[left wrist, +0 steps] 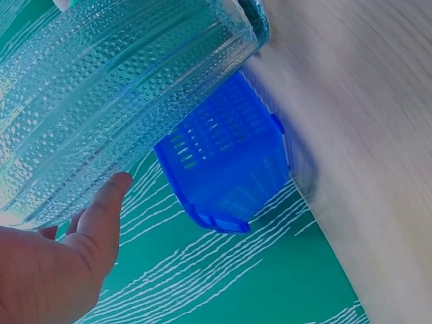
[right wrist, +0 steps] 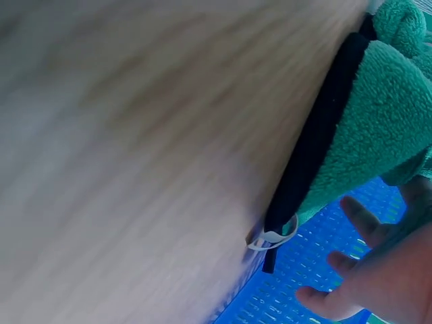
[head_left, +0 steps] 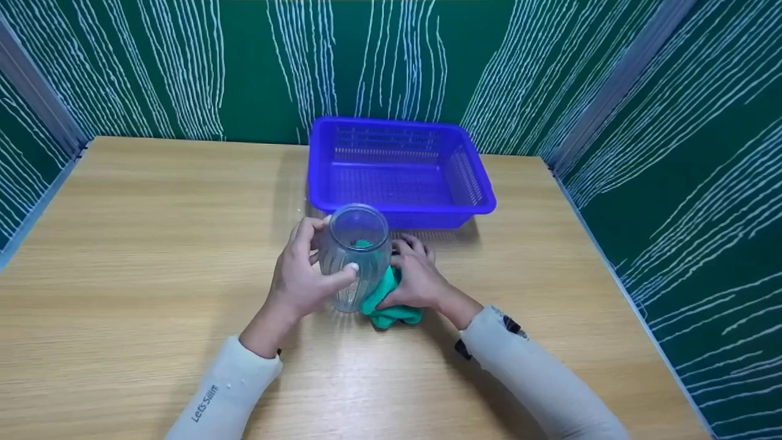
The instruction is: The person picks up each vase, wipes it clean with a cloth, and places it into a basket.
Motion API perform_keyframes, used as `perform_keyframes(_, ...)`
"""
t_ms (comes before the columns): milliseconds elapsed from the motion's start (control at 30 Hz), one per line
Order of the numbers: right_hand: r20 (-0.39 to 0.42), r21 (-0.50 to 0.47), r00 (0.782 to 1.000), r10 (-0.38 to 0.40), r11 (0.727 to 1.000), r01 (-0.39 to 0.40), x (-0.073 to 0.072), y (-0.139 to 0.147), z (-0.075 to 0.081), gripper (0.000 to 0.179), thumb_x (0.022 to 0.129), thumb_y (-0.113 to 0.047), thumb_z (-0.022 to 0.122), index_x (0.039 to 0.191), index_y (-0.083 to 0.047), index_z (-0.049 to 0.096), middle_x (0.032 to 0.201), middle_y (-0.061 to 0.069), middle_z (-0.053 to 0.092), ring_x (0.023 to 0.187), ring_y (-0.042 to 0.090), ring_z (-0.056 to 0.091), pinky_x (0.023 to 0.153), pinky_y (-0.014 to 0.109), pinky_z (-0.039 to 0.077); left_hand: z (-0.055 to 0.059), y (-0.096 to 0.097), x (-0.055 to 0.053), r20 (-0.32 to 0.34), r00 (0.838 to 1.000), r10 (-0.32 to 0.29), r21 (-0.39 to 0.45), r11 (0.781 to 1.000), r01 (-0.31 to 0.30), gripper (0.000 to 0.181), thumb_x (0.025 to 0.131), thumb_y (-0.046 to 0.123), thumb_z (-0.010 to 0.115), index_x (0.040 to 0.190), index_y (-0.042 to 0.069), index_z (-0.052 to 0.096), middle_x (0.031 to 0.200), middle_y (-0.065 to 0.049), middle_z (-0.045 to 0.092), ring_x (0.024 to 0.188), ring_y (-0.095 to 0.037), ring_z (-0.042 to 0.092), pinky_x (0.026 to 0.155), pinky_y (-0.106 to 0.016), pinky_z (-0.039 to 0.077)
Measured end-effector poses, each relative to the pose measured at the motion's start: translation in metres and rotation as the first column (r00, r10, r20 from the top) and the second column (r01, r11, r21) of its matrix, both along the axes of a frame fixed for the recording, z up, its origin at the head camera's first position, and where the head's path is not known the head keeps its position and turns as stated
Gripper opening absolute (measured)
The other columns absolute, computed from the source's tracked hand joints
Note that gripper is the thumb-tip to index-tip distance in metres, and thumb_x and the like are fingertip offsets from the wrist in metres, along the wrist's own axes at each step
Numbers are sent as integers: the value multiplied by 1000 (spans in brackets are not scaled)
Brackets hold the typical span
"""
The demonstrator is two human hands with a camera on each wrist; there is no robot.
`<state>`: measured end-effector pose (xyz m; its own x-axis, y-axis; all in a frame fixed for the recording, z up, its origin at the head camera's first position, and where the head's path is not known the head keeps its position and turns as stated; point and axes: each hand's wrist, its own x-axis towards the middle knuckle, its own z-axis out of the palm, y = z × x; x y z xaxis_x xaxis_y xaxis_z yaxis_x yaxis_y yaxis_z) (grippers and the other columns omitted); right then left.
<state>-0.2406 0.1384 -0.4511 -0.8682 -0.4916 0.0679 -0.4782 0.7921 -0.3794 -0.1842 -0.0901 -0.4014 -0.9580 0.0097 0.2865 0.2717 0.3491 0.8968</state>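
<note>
A clear glass jar (head_left: 371, 266) with a ribbed, dimpled wall stands tilted over the table, its round mouth facing up. My left hand (head_left: 299, 275) grips it from the left, thumb across the near side and fingers behind. In the left wrist view the textured jar (left wrist: 128, 101) lies slantwise above the hand (left wrist: 74, 263). My right hand (head_left: 418, 282) holds a green cloth (head_left: 397, 315) against the jar's right side. Up close, the fluffy cloth (right wrist: 378, 115) shows a dark edging and a small pale loop, with several fingers spread below it.
Right behind the jar sits a blue plastic basket (head_left: 391, 215) with slotted walls, nothing inside it. The wooden table (head_left: 153, 244) is bordered at the back and sides by green panels (head_left: 244, 73) with white wavy lines.
</note>
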Motion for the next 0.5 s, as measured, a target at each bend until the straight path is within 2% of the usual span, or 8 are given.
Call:
perform_keyframes(167,41,-20,999,9,1000,-8,0,2,0,72,54,-55,88,118,-27,69,144,12,44,140,40,21,108,71,14,1,1,1,-3,1000,-17,-15,1000,17,61,72,30,76,123,17,46,123,1,49,115,-18,53,96,-47,51)
perform_keyframes(333,88,-117,996,26,993,-15,-1,6,0,73,54,-50,90,119,-27,68,146,13,41,138,40,21,109,68,11,5,0,1,14,998,-55,-10,998,55,64,74,28,75,127,14,43,129,-3,47,119,-19,51,99,-49,48)
perform_keyframes(500,137,-170,990,42,985,-18,-2,10,3,74,57,-50,89,123,-26,65,147,10,40,137,37,21,108,65,13,7,-1,3,12,999,-34,-57,998,35,66,74,32,75,130,18,42,128,-1,43,119,-19,47,100,-47,48)
